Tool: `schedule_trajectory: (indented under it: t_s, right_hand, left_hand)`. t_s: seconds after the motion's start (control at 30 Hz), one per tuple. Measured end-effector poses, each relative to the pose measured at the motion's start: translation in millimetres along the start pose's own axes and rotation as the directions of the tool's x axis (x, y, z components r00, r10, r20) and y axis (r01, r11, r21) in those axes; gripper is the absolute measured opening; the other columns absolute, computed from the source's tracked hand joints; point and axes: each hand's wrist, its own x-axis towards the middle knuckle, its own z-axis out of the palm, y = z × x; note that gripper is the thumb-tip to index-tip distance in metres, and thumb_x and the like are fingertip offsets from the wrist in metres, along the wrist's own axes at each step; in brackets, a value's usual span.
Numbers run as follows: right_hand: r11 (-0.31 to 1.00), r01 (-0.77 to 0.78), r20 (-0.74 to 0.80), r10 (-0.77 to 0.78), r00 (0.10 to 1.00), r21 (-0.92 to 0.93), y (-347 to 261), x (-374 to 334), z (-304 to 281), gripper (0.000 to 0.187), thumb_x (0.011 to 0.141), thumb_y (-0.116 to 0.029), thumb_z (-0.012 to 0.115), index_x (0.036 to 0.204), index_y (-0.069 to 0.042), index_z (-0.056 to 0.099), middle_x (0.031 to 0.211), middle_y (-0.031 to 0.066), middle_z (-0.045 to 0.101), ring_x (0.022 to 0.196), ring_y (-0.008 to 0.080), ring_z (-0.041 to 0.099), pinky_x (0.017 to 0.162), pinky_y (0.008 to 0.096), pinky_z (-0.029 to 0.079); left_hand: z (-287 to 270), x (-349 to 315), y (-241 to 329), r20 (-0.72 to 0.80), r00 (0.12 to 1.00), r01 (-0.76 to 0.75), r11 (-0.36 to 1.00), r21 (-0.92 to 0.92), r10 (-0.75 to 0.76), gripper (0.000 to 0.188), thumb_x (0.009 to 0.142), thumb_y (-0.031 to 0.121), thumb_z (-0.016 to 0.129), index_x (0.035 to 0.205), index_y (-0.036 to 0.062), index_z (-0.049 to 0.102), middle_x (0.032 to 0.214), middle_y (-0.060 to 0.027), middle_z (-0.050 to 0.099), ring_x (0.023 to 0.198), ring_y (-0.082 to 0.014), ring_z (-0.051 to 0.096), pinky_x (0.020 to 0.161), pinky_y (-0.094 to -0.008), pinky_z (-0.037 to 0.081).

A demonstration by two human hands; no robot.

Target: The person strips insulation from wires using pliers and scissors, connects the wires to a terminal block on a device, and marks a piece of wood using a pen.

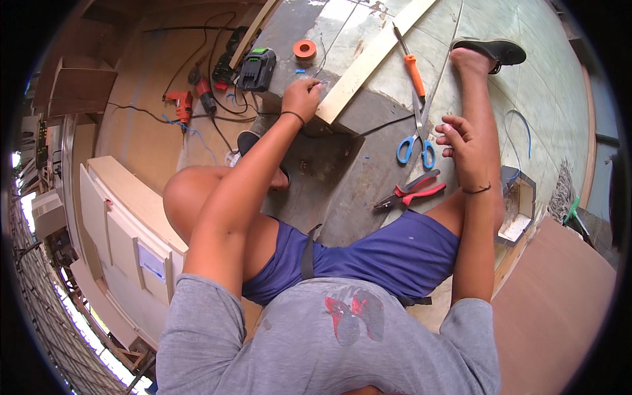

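My left hand (301,99) is closed near the end of a pale wooden board (368,62), pinching what looks like a short thin wire (324,81). A roll of orange tape (305,49) and a black battery pack (257,69) lie beyond it. My right hand (463,143) hovers by my right shin, its fingers loosely curled and apart, nothing visible in them. Nearest to it are scissors with blue handles (416,146). Red-and-black pliers (411,191) lie closer to me, and an orange-handled screwdriver (413,69) is farther off.
At left, a red-and-black power tool (201,89) and an orange drill (181,106) lie among cables. A pale wooden cabinet piece (128,227) stands by my left knee. On the right are an open box (519,207), a mop head (563,191) and a brown panel (559,296).
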Motion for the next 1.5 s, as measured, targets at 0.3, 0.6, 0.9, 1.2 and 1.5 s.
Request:
schedule_trajectory:
  t_s: [0.3,0.6,0.9,1.2,1.5]
  right_hand:
    - [0.979,0.068,-0.05,-0.079,0.996,-0.191,9.8,7.0,4.4,0.028,0.09,-0.02,0.062,0.111,-0.001,0.058,0.092,0.0042,0.064,0.077,0.0093,0.06,0.06,0.0218,0.046]
    - [0.906,0.196,-0.021,-0.22,0.975,-0.376,23.4,7.9,1.9,0.028,0.087,-0.017,0.063,0.106,0.003,0.06,0.083,0.0111,0.066,0.076,0.0148,0.063,0.066,0.0268,0.049]
    - [0.88,0.185,-0.01,-0.21,0.978,-0.438,24.9,8.1,2.6,0.028,0.087,-0.019,0.063,0.106,0.002,0.061,0.085,0.0126,0.067,0.076,0.0161,0.063,0.067,0.0279,0.05]
    - [0.902,0.122,-0.006,-0.137,0.991,-0.413,18.2,7.2,3.5,0.025,0.09,-0.014,0.061,0.109,0.002,0.057,0.088,0.0069,0.061,0.076,0.0112,0.057,0.068,0.0241,0.048]
    - [0.893,0.14,-0.004,-0.157,0.988,-0.428,24.9,10.9,1.3,0.027,0.087,-0.016,0.062,0.106,0.003,0.06,0.087,0.0133,0.066,0.074,0.0168,0.063,0.065,0.0287,0.05]
  left_hand:
    - [44.6,-22.2,18.9,0.16,0.979,0.143,0.986,-0.086,-0.128,0.031,0.087,0.028,0.056,0.102,0.0037,0.067,0.092,-0.0208,0.067,0.087,-0.0341,0.065,0.079,-0.0385,0.049]
    - [46.1,-6.8,17.6,0.161,0.979,0.12,0.992,0.038,-0.124,0.027,0.085,0.029,0.061,0.1,0.0081,0.071,0.094,-0.0203,0.06,0.09,-0.0362,0.06,0.08,-0.0405,0.048]
    - [42.2,38.4,14.4,0.12,0.991,-0.067,0.992,0.109,0.054,0.021,0.084,0.025,0.064,0.097,0.0103,0.072,0.09,-0.0175,0.061,0.087,-0.0349,0.06,0.079,-0.0417,0.047]
    - [24.1,45.4,-1.3,-0.175,0.985,0.034,0.987,0.158,-0.006,0.017,0.086,0.02,0.057,0.096,0.008,0.064,0.096,-0.0176,0.06,0.094,-0.0367,0.058,0.078,-0.046,0.047]
    - [-5.3,40.1,-49.2,-0.067,0.947,0.321,0.912,0.254,-0.314,0.024,0.077,0.021,0.063,0.099,0.0121,0.068,0.1,-0.016,0.066,0.095,-0.034,0.063,0.083,-0.0429,0.05]
